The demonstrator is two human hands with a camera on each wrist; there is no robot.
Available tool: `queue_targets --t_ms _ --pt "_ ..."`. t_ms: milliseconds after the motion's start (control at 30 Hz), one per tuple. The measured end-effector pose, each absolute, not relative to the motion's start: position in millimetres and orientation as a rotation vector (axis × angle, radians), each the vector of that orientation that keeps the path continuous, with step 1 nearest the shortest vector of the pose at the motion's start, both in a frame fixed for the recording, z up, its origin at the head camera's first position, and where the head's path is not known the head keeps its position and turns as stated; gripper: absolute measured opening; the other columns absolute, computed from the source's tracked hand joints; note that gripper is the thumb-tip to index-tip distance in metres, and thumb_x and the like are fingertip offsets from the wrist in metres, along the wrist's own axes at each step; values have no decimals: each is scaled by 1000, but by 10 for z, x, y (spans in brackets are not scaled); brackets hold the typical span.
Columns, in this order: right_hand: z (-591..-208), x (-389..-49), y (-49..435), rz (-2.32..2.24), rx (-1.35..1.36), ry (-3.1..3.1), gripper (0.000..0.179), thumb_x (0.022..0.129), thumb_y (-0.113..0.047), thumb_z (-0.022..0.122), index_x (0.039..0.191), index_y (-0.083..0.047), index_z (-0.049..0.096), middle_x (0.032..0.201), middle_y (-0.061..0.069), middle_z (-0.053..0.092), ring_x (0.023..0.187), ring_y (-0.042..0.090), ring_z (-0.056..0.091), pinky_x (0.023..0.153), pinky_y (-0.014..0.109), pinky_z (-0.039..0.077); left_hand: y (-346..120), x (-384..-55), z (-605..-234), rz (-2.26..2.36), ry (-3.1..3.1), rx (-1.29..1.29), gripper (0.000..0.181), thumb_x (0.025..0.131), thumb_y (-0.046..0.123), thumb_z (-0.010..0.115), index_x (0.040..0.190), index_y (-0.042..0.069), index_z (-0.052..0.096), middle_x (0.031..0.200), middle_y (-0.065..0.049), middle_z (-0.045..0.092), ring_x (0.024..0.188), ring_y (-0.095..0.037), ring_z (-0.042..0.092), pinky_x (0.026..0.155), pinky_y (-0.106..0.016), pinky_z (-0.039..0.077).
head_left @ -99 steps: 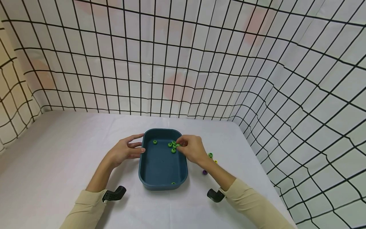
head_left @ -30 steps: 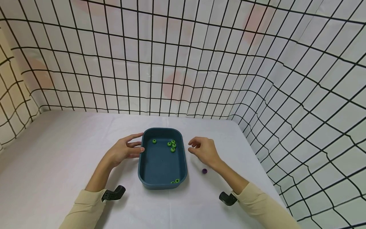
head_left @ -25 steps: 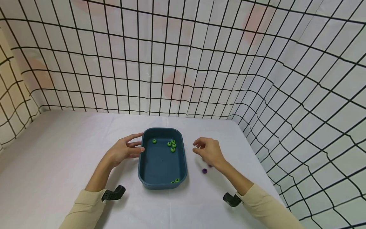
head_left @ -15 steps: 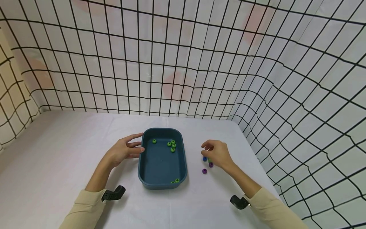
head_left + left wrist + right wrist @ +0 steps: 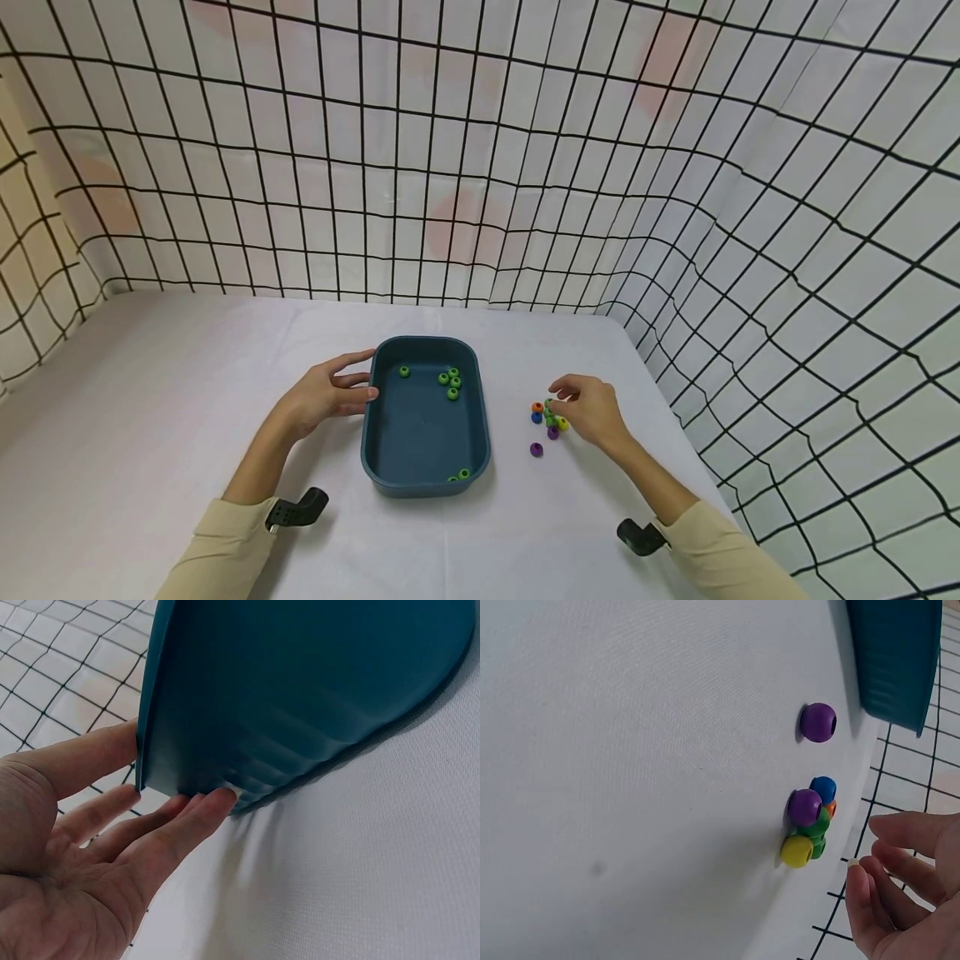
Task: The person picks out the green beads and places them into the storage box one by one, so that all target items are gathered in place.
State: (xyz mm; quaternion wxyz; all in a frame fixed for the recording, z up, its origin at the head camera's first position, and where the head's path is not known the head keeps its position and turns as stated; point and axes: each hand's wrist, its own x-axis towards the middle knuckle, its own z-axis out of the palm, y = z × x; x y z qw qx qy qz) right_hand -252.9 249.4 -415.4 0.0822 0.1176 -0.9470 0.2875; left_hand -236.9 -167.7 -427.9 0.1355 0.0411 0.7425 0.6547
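Tray stands at frame centre; seven green beads show inside. Left hand, fingers spread, touches its left wall. Right hand, right of centre, fingertips slightly parted, nothing visible between them, is close to loose beads: purple, yellow, blue, orange, green. Assessment: gathering green appears partly done; at least two remain outside.

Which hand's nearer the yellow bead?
Right. The right hand is close by the yellow bead, not touching it; the left hand is across the blue bin from it, at the left rim.
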Motion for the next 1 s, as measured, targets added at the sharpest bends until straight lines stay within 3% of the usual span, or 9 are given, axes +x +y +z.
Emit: queue_targets --t_ms 400,767,1000 --pt "-4246 -2667 2530 890 285 -2833 19 86 -7 77 105 -3 78 99 16 77 88 28 70 76 39 57 -1689 -2375 -4291 1915 2132 130 79 93 11 74 160 15 32 155 -32 39 125 -42 62 92 -41 61" --pt "-4288 -2734 2586 942 295 -2925 20 90 -4 71 109 -4 77 105 15 76 92 28 69 67 29 54 -1690 -2367 -4294 1907 2133 127 78 94 10 73 160 15 32 156 -31 39 125 -42 62 94 -43 60" --pt "-4291 -2785 2634 959 289 -3009 24 87 -2 70 108 -7 79 107 13 76 94 26 68 69 27 53 -1693 -2374 -4295 1914 2127 134 78 94 10 73 160 15 32 155 -31 39 126 -42 62 93 -42 60"
